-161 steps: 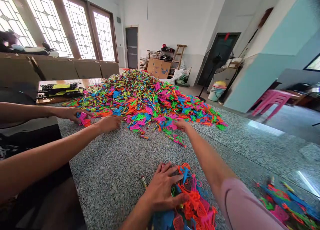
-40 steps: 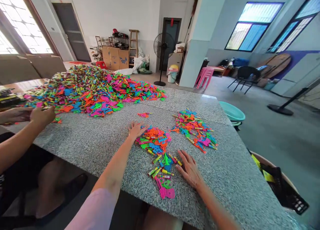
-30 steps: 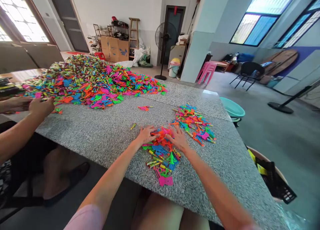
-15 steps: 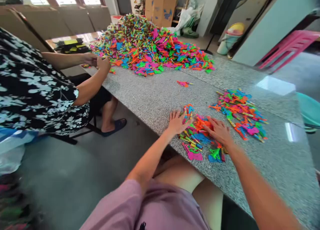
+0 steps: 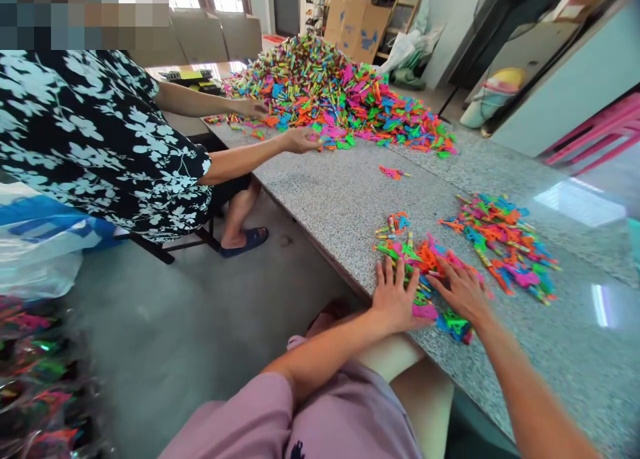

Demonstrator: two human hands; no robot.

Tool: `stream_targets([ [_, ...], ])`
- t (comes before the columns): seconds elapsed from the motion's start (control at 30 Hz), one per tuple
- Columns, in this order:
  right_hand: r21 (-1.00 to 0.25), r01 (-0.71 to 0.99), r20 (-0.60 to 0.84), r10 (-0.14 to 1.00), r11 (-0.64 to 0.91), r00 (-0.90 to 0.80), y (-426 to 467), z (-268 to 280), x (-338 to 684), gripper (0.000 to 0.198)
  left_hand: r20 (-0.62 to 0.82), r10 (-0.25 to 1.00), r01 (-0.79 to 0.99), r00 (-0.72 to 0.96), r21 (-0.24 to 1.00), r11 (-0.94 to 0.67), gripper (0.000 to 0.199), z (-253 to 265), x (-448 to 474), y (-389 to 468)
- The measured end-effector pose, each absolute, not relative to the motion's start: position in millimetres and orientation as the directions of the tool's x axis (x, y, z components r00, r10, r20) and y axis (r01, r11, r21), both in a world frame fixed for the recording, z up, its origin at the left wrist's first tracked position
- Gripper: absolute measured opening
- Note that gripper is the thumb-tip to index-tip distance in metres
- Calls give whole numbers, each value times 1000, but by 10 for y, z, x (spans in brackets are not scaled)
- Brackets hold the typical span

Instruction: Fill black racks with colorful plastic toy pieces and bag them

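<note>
Close to the table's near edge lies a small heap of brightly coloured plastic pieces (image 5: pixel 429 254) in orange, pink, green and blue. My left hand (image 5: pixel 397 298) rests on the near left side of this heap, fingers spread, palm down. On the heap's right side lies my right hand (image 5: pixel 463 291), its fingers stretched out and apart. Neither hand has visibly closed round a piece. Part of the heap is hidden under both hands. A second small pile of the same pieces (image 5: pixel 505 242) lies just beyond my right hand.
A large mound of similar pieces (image 5: pixel 320 89) covers the far end of the speckled table (image 5: pixel 330 186). At left, a person in a floral top (image 5: pixel 115 146) reaches towards it. One pink-orange piece (image 5: pixel 394 172) lies alone mid-table. Filled clear bags (image 5: pixel 40 372) are on the floor.
My left hand has moved from the heap's far left side to its near edge. The other person's hands have parted and reached to the mound. My view has shifted left.
</note>
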State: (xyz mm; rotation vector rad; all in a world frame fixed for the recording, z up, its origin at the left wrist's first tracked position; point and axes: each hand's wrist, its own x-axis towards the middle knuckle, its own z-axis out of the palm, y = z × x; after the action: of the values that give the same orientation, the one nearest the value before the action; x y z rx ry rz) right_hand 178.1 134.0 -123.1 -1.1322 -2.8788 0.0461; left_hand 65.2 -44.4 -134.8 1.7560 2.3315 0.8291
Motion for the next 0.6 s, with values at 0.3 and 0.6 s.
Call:
stream_targets([
  [0.3,-110,759,226,760,641,-609,1118,-1118,2530,68,292,908,804,-301,590,77,116,-1236,816,-491],
  [0.6,-438,881,210,973,178,-92,929,-1466,3448,89,2,862,709,-508,569,417,90,-994,-560,254],
])
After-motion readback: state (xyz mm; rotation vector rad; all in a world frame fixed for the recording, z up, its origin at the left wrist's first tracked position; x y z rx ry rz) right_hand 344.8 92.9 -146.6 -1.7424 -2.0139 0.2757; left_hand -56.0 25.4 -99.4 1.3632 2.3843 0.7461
